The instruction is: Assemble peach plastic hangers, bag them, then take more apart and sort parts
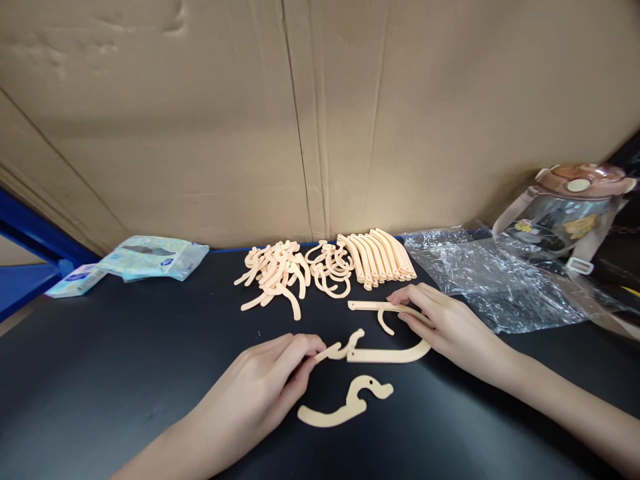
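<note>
My left hand [267,373] is closed, thumb and fingers pinching the tail of a curved beige piece [354,339] with a hooked end. That end meets the holed tip of a bent beige strip [383,356] lying on the table. My right hand [450,323] is closed around a second beige strip [367,305], raised slightly, with a small beige hook [384,322] showing under it. The lower strip's far end reaches the right fingers; whether they grip it too is unclear. A loose curved beige piece [330,417] with a hole lies flat in front.
Behind the hands are a pile of curved pieces [275,270], several small hooks [333,273] and a row of strips [377,260]. Clear plastic wrap [525,300] and a strapped bottle [565,213] stand right. A tissue pack [155,257] lies left; cardboard [320,120] backs the black table [150,387].
</note>
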`<state>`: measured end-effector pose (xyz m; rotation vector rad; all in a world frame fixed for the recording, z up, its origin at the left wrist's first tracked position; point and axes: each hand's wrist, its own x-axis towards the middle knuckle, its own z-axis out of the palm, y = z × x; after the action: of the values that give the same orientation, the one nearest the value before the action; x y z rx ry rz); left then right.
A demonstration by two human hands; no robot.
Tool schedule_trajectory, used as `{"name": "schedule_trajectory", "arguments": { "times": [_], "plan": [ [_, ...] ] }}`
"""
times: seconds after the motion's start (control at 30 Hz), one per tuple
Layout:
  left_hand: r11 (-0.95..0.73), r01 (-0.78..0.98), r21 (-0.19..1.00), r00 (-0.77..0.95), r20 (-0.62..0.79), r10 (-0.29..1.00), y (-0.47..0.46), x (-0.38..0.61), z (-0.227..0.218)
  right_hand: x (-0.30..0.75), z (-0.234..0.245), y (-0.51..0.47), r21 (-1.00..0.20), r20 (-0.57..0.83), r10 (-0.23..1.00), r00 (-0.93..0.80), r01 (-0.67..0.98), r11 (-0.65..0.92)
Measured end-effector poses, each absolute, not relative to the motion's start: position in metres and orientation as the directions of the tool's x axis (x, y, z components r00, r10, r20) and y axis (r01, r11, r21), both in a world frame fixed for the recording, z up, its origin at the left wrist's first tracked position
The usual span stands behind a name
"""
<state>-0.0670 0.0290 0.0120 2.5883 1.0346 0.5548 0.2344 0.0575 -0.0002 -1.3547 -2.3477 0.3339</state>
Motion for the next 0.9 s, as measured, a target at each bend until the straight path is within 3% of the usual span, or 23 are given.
{"name": "schedule_trajectory", "arguments": {
  "times": [0.17,0.27,0.53,0.9],
  "plan": [
    [-0.693,0.613,0.379,0.657,0.242,0.714,0.031,-0.07,0.012,0.23,0.008,0.051,-0.401,0.277,0.794,-0.541,0.686,0.607],
    [-0.691,0.647,0.322,0.657,0.223,0.72,0.033,-0.069,0.01,0.227,0.01,0.047,-0.432,0.214,0.75,-0.626,0.628,0.647],
    [-0.735,0.651,0.19,0.672,0.305,0.675,0.038,-0.069,0.001,0.223,0.009,0.047,-0.629,0.047,0.738,-0.673,0.554,0.546],
    [-0.715,0.609,0.344,0.661,0.279,0.697,0.034,-0.052,-0.006,0.223,0.007,0.049,-0.719,0.004,0.764,-0.645,0.529,0.45]
  ]
}}
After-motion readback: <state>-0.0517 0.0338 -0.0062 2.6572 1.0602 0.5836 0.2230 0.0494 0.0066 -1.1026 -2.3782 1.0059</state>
